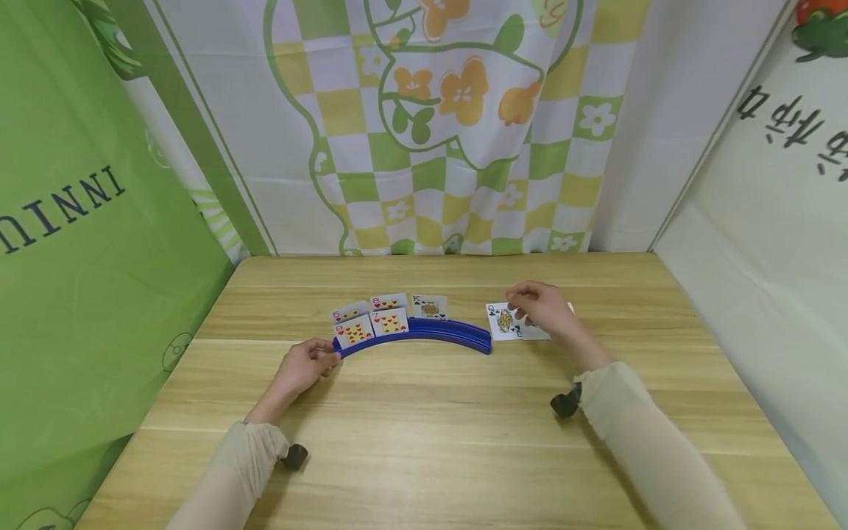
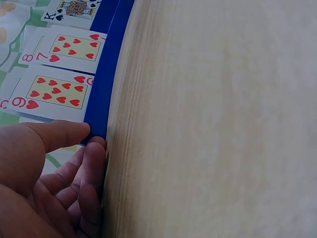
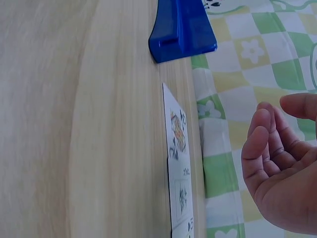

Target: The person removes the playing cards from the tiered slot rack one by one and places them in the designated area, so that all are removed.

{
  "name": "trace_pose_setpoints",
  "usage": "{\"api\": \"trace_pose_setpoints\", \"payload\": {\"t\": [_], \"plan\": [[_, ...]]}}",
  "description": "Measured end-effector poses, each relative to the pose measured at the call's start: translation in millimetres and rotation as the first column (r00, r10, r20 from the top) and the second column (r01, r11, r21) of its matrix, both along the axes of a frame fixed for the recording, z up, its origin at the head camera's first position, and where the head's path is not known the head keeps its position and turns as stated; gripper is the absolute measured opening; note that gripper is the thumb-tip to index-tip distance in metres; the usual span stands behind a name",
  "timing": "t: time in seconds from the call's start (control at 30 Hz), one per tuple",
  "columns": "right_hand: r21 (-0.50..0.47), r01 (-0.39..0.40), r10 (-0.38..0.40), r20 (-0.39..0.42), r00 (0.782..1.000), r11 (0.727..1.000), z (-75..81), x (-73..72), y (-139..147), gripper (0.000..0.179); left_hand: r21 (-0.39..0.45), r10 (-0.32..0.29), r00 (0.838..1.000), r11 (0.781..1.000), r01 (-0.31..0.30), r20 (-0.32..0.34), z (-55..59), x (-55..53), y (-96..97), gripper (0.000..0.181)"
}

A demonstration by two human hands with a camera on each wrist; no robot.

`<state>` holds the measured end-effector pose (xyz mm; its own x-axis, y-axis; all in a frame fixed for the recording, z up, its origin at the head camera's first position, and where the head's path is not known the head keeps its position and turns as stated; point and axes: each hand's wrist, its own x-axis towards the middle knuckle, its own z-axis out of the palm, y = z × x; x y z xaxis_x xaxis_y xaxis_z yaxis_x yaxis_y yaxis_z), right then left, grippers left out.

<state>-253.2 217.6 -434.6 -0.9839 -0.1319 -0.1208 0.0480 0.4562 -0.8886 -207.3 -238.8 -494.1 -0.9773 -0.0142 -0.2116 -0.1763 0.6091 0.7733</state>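
My left hand (image 1: 303,366) pinches the left end of a curved blue card holder (image 1: 450,330) between thumb and fingers. Standing in its front slot are the nine of hearts (image 2: 55,94) and the seven of hearts (image 2: 74,48). Behind them rise a five (image 1: 350,312), an eight (image 1: 388,301) and, farther right, a king of spades (image 2: 74,10). Past the holder's right end, a queen (image 1: 503,322) lies face up on the table, with another card (image 3: 182,198) adjoining it. Over these cards hovers my right hand (image 1: 545,305), fingers loosely bent, thumb apart, holding nothing.
The wooden table (image 1: 411,427) reaches back to a checkered, flower-printed curtain (image 1: 450,169). Green cloth (image 1: 86,294) hangs on the left and a white cloth (image 1: 748,243) on the right. Each wrist wears a small black camera (image 1: 565,403).
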Motion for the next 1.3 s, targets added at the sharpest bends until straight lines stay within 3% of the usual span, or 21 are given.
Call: {"api": "trace_pose_setpoints", "payload": {"t": [0.7,1.3], "plan": [[-0.078,-0.045,0.044,-0.015,0.999,0.996,-0.6,5.8,-29.5,0.033,-0.008,-0.002,1.0,1.0,0.002,0.0,0.1,-0.2,0.6,0.035],[-0.071,-0.077,0.075,-0.034,0.997,0.995,-0.3,6.1,-47.1,0.027,-0.019,0.0,1.0,1.0,0.0,-0.002,-0.9,0.3,0.4,0.038]]}}
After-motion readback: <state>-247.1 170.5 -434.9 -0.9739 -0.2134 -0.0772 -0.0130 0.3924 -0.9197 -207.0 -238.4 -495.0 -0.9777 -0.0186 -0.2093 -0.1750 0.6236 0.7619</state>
